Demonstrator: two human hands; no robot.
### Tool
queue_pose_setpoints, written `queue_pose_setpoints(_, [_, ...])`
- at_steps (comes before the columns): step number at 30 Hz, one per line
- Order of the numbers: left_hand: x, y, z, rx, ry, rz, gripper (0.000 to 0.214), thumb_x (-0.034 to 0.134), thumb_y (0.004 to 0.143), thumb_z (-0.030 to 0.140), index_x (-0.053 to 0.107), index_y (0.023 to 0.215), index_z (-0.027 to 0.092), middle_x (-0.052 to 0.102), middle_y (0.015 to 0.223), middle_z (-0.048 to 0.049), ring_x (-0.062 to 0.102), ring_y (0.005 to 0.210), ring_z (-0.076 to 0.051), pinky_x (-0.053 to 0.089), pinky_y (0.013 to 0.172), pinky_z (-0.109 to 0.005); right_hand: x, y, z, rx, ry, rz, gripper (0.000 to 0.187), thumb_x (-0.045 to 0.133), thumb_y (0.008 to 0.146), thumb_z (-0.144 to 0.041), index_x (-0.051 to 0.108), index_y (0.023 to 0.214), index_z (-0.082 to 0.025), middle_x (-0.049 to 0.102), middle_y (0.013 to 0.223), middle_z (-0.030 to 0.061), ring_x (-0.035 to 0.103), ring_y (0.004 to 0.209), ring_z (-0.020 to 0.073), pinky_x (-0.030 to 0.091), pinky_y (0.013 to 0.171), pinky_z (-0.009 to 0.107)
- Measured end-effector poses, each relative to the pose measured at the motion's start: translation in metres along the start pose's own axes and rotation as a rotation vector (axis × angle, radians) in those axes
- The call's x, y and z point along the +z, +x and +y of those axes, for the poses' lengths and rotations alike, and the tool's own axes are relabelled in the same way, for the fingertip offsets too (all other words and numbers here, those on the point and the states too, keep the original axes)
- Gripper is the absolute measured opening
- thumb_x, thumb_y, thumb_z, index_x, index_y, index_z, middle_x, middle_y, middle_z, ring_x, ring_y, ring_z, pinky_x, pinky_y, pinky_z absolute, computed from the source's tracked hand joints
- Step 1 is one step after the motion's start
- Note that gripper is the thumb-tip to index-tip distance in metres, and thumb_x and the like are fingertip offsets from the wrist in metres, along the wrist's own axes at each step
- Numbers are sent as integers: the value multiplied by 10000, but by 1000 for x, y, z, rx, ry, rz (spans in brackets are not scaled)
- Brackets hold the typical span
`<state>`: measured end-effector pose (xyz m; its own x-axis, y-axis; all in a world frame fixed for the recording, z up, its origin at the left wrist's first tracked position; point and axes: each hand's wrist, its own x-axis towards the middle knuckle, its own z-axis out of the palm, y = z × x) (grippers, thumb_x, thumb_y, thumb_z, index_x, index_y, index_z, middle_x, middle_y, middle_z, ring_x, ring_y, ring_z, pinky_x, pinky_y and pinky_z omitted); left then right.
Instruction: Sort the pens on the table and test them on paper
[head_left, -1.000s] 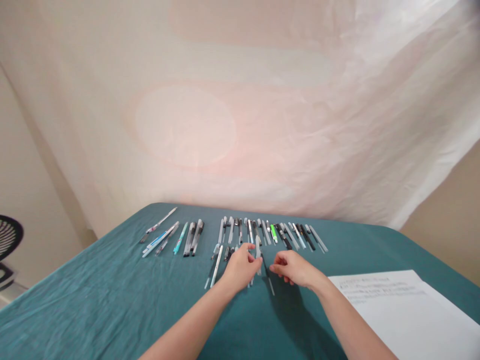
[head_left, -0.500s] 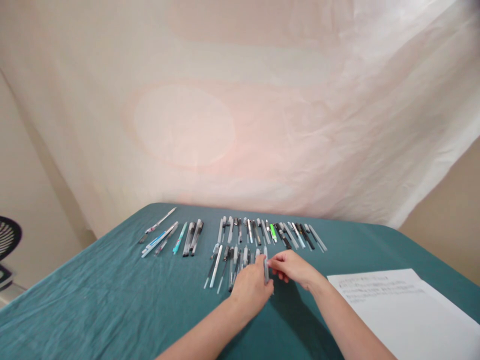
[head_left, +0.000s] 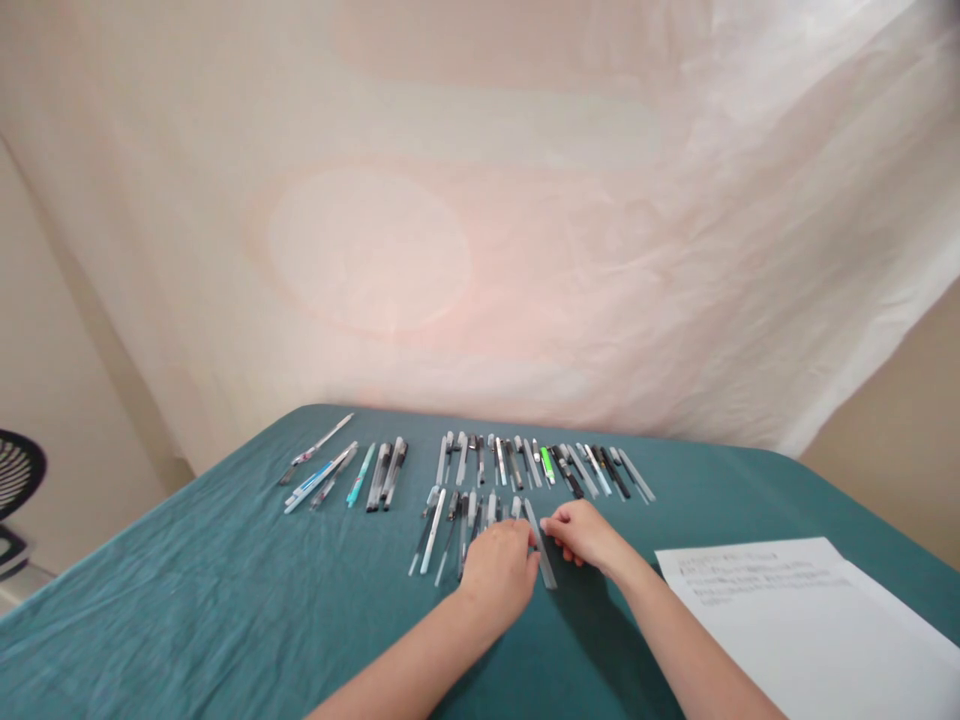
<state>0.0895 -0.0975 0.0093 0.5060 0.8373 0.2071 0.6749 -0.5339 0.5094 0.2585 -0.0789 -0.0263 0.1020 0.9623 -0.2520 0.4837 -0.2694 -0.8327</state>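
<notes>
My left hand [head_left: 501,562] lies low over the near row of pens, its fingers curled and partly hidden. What they hold, if anything, does not show. Just to its right, a clear pen barrel [head_left: 542,548] lies slanted on the cloth, close to the left fingertips. My right hand [head_left: 581,532] is on the other side of that barrel, thumb and fingertips pinched together; anything between them is too small to make out. Left of my left hand, a white pen [head_left: 433,532] and several clear and black pen parts lie side by side, some covered by the hand.
A far row of pens and caps includes a bright green piece [head_left: 547,464]. At left lie a turquoise pen [head_left: 361,475], blue-and-white pens [head_left: 319,479] and dark-capped pens [head_left: 394,474]. A printed paper sheet [head_left: 810,610] covers the right of the green tablecloth [head_left: 225,600]. A black fan [head_left: 19,475] stands far left.
The clear barrel, upright in view between my hands before, now lies slanted on the cloth. My left hand has drawn slightly left from it; the right hand has shifted slightly right.
</notes>
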Motion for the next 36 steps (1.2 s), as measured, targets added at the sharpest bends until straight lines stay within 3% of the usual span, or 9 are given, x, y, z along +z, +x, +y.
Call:
queue_pose_setpoints(4, [-1,-2,6,20,103,-61,122,532,731,261,564,824,189,587,837,-58,550,800,-219,387,697,-310,4,2,0,-3,-17,12,232,529,719,-281,491,523,-165,457,352,-53,412,270,64,282,269,151])
queue_pose_setpoints(11, [-2,-6,14,27,201,-144,386,623,641,447,550,924,194,556,956,-71,519,903,-248,394,765,-346,5,-5,-7,-41,11,-45,132,497,730,-241,551,651,-151,512,458,-49,437,308,51,279,274,132])
queue_pose_setpoints(17, [-15,4,5,14,199,-111,307,537,721,435,559,900,187,601,904,-74,556,855,-232,401,729,-316,4,-7,-8,-84,62,-75,119,505,732,-264,540,718,-152,525,488,-47,435,326,56,285,282,140])
queue_pose_setpoints(21, [-41,18,-16,-76,229,-60,272,461,775,411,575,889,193,628,887,-64,584,818,-202,400,671,-264,5,-5,-10,-142,124,-24,105,541,714,-259,519,724,-157,511,510,-54,462,380,66,346,334,156])
queue_pose_setpoints(26, [-72,34,-52,-171,274,-32,292,439,781,412,586,904,192,646,885,-68,590,843,-206,407,665,-256,15,0,-12,-278,267,-8,158,520,719,-196,582,855,-146,627,748,25,601,643,128,496,618,251])
queue_pose_setpoints(33, [-101,41,-116,-376,382,4,328,471,743,430,597,903,173,648,939,-109,594,867,-243,419,699,-295,25,-6,-19,-567,-164,297,216,452,794,-191,581,967,-181,641,878,63,610,795,187,459,743,316])
queue_pose_setpoints(36, [-113,41,-143,-464,424,-2,302,518,707,407,609,869,168,658,903,-120,597,863,-264,421,710,-313,27,-11,-23,-616,-317,380,165,481,803,-222,558,948,-199,637,827,41,603,781,189,443,710,295])
